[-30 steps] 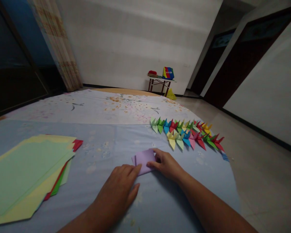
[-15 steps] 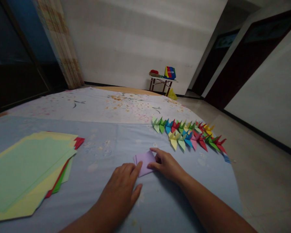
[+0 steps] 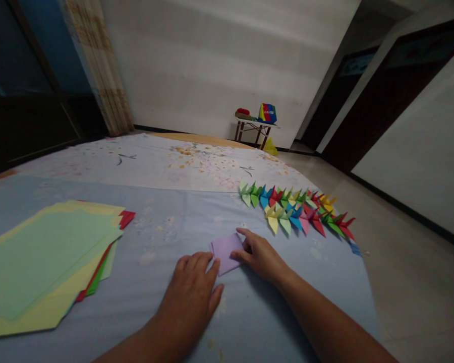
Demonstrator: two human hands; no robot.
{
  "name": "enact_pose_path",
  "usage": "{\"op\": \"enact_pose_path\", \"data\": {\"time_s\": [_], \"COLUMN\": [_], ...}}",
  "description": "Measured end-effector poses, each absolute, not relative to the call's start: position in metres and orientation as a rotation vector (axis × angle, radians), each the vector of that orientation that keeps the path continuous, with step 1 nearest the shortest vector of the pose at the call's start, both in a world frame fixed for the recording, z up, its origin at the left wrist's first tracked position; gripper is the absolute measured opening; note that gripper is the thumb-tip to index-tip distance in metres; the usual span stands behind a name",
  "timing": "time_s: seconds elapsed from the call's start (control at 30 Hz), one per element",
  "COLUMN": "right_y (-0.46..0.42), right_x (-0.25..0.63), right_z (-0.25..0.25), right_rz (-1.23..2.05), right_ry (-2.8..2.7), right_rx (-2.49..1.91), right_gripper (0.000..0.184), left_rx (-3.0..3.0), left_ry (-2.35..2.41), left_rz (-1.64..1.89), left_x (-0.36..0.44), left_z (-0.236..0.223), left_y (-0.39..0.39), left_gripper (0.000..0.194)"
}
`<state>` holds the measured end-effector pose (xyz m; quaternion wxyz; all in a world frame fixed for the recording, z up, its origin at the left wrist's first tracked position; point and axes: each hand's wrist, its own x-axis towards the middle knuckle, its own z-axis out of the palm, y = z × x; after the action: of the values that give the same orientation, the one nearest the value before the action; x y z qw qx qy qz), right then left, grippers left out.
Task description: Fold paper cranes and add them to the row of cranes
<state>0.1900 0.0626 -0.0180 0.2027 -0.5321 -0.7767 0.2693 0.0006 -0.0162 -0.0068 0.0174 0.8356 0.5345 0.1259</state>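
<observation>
left hand [image 3: 191, 285] palm down on the blue cloth [image 3: 155, 312], fingers loosely extended, thumb apart, index tip at the left edge of the folded purple paper [image 3: 224, 251]; right hand [image 3: 263, 257] on the paper's other side, thumb on its top face, index curled at the far right corner, pinching that edge; paper is a small folded square, flat on the cloth between the hands; paper stack [image 3: 53, 257] off to the left, pale green on yellow, red and green corners poking out; folded paper figures [image 3: 295, 217] in two rows beyond the right hand, mixed colors, points up; white floral cloth [image 3: 151, 161] past those; small stand [image 3: 251, 122] by the wall, multicolored bag [image 3: 268, 113] on top; yellow bag [image 3: 270, 146] near its legs
</observation>
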Motion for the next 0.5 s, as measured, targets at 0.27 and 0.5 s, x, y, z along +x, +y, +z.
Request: {"op": "enact_pose_path", "data": {"time_s": [0.27, 0.5], "right_y": [0.062, 0.062], "right_x": [0.19, 0.192], "right_z": [-0.021, -0.018], "right_rz": [0.729, 0.832], "right_ry": [-2.169, -2.097], "right_rx": [-1.46, -1.444], "right_gripper": [0.059, 0.06], "left_rx": [2.555, 2.527], "left_ry": [1.659, 1.494], "left_rz": [0.383, 0.358], "left_x": [0.002, -0.015], "left_z": [-0.003, 0.007], "left_y": [-0.019, -0.01], "left_gripper": [0.036, 0.03]}}
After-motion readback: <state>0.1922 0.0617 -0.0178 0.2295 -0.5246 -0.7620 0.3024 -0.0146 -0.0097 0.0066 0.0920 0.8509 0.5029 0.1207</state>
